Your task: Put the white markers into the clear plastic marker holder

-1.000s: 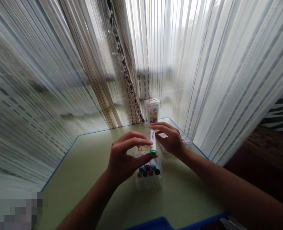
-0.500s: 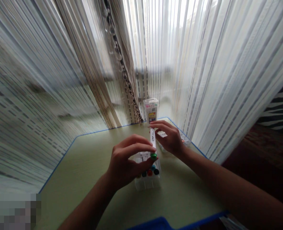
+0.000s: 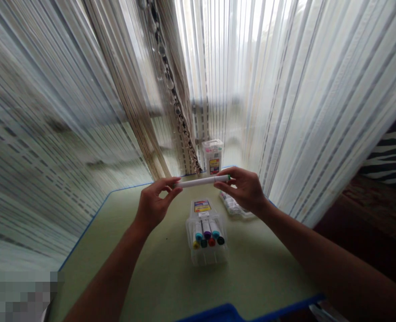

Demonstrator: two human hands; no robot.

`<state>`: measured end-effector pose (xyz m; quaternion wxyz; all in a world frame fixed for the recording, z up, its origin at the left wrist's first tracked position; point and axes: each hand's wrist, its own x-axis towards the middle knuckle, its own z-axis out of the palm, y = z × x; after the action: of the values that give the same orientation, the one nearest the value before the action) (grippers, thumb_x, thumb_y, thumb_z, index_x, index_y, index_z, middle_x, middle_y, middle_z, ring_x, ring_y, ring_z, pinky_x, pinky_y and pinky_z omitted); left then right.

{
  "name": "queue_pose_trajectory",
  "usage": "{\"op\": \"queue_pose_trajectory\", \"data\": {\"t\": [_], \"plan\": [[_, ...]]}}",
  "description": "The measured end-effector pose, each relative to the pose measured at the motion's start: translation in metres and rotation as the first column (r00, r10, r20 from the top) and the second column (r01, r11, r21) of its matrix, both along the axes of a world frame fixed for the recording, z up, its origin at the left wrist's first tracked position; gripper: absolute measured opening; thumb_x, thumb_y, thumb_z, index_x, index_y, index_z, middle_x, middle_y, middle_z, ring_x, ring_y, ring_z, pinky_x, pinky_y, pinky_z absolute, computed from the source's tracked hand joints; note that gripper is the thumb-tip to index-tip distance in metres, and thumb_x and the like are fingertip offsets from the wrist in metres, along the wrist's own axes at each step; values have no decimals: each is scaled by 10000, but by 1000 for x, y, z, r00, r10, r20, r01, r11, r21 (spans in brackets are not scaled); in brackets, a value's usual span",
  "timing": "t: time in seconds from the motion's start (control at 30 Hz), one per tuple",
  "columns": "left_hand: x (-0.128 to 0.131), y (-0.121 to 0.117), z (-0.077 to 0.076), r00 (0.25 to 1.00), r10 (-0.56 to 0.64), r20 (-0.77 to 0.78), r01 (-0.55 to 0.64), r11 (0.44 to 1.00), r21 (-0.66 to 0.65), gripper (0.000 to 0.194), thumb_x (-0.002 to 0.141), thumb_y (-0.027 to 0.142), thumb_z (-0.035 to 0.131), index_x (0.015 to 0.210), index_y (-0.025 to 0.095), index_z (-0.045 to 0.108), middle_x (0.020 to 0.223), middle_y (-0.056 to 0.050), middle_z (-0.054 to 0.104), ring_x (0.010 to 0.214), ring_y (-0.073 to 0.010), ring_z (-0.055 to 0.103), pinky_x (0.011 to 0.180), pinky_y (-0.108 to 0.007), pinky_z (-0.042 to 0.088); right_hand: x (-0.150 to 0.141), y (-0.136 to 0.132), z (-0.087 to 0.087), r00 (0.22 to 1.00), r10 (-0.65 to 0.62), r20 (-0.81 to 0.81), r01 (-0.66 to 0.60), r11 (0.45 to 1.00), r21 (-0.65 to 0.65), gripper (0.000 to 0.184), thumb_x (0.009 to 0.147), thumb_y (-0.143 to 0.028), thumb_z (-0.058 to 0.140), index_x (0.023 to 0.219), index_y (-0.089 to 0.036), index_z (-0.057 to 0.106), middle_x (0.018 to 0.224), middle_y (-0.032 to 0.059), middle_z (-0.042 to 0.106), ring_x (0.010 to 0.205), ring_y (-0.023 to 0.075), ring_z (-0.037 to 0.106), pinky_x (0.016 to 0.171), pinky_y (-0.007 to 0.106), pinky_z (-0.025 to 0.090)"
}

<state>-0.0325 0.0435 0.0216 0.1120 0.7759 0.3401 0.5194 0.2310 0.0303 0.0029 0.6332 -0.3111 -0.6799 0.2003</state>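
Note:
A white marker [image 3: 198,182] with green ends is held level above the table, stretched between both hands. My left hand [image 3: 154,203] pinches its left end between thumb and fingers. At the other end, the fingers of my right hand [image 3: 244,188] close around the marker near its green tip. Below it lies a clear plastic case [image 3: 207,257] with a colourful label at its far side. Several white markers [image 3: 206,226] rest inside, their coloured ends in blue, purple, yellow, red and black facing me.
Behind the hands, a tall clear container [image 3: 213,156] stands at the table's far edge. Another clear case [image 3: 233,205] lies partly under my right hand. The pale green table [image 3: 144,273] has a blue rim, and string curtains [image 3: 271,89] hang beyond it.
The marker has turned from pointing away from me to lying crosswise. My left hand has moved left and away from me, off the case, uncovering the markers inside.

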Motion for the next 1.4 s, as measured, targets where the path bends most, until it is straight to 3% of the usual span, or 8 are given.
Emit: {"op": "queue_pose_trajectory", "data": {"t": [0.17, 0.37, 0.7, 1.0, 1.4], "plan": [[1, 2, -12, 960, 4, -280, 70, 965, 254, 181, 910, 208, 712, 1082, 202, 767, 944, -75, 782, 865, -198, 719, 813, -339, 590, -10, -18, 9, 975, 206, -85, -209, 977, -32, 230, 749, -319, 886, 896, -195, 759, 804, 22, 754, 694, 132, 703, 607, 250, 621], [8, -2, -19, 954, 72, -291, 30, 942, 333, 152, 938, 192, 673, 1075, 172, 736, 972, -95, 784, 918, -217, 723, 839, -350, 590, -17, -37, 18, 946, 325, -8, -325, 946, -11, 227, 809, -223, 838, 1028, -204, 784, 858, 42, 765, 700, 128, 689, 597, 251, 595], [17, -13, -22, 969, 132, -211, -47, 930, 364, 197, 966, 208, 634, 1140, 203, 725, 1052, -97, 751, 991, -207, 710, 884, -348, 589, -24, -55, 25, 959, 267, 97, -277, 955, 104, 253, 799, -191, 846, 1041, -208, 777, 797, 26, 732, 643, 129, 632, 554, 265, 523], [19, -16, -24, 987, 91, -129, -38, 932, 362, 221, 943, 163, 657, 1143, 216, 734, 1059, -85, 752, 986, -196, 703, 882, -330, 572, -27, -61, 27, 964, 211, 162, -237, 958, 161, 260, 811, -193, 832, 1058, -212, 756, 764, 11, 750, 614, 130, 644, 535, 263, 516], [20, -17, -24, 979, 135, -152, -62, 910, 411, 208, 927, 124, 675, 1127, 173, 703, 1061, -90, 742, 994, -186, 700, 868, -306, 581, -25, -62, 24, 955, 197, 223, -245, 946, 211, 244, 815, -143, 808, 1043, -195, 735, 781, 17, 740, 626, 124, 629, 560, 253, 509]]}}
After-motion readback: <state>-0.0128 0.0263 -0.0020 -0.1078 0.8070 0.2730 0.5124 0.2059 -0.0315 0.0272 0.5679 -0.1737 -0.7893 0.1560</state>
